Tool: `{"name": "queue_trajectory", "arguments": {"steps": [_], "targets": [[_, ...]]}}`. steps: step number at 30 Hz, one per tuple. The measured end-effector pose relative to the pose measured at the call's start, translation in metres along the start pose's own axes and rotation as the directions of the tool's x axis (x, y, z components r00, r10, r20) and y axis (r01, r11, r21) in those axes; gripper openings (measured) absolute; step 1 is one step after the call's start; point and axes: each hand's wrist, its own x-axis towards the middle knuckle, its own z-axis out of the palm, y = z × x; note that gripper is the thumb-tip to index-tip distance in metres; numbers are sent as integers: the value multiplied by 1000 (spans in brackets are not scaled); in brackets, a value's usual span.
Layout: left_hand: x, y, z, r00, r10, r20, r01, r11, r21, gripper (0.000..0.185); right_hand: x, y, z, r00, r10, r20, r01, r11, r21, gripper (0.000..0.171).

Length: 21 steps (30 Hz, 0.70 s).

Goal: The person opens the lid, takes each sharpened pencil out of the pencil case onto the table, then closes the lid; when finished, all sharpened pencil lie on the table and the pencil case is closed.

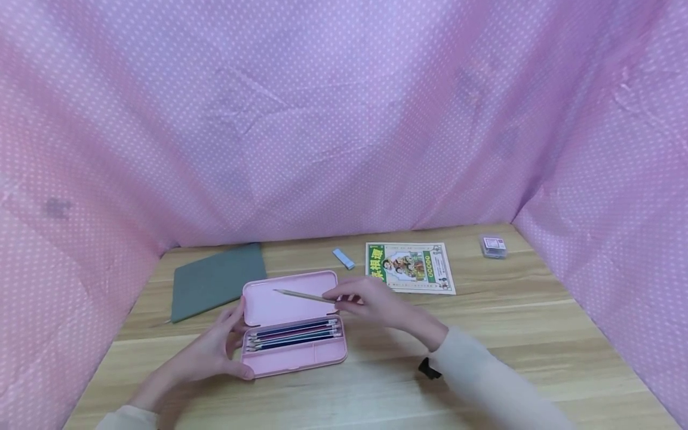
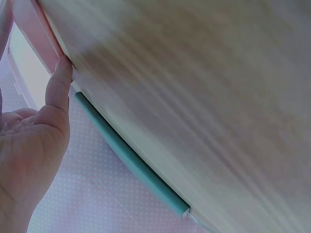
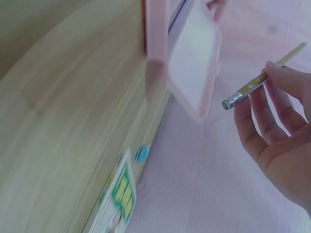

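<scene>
A pink pencil case (image 1: pixel 290 359) lies on the table with its lid (image 1: pixel 290 295) raised. Several pencils (image 1: pixel 292 334) lie side by side in its rear compartment. My left hand (image 1: pixel 217 348) grips the case's left end, thumb at the front corner and fingers up by the lid's edge. In the left wrist view the left hand's thumb (image 2: pixel 58 87) touches the case's side. Above the lid, my right hand (image 1: pixel 371 301) pinches a yellowish pencil (image 1: pixel 303 295), its point to the left. The right wrist view shows the pencil's metal eraser end (image 3: pixel 233 101) near the fingertips.
A dark green notebook (image 1: pixel 215 280) lies behind the case at left. Farther back are a small light-blue item (image 1: pixel 343 258), an illustrated booklet (image 1: pixel 411 269) and a small clear box (image 1: pixel 493 246). A black object (image 1: pixel 429 368) sits by the right sleeve. Pink dotted cloth (image 1: pixel 344 149) encloses the table.
</scene>
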Motion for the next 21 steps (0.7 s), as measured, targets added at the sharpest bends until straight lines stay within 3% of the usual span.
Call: {"name": "queue_trajectory", "arguments": {"steps": [8,15,21], "targets": [[1,0,0,1000,7,0,-7,1000,5,144,-49,27,-32,993,46,-110,-47,999,-7,28],[1,1,0,1000,-8,-1,8,1000,9,145,-84,50,-49,987,147,-69,-155,977,-148,28],[1,1,-1,1000,-16,-3,17,1000,23,144,-103,63,-53,983,178,-32,-180,947,-264,29]]}}
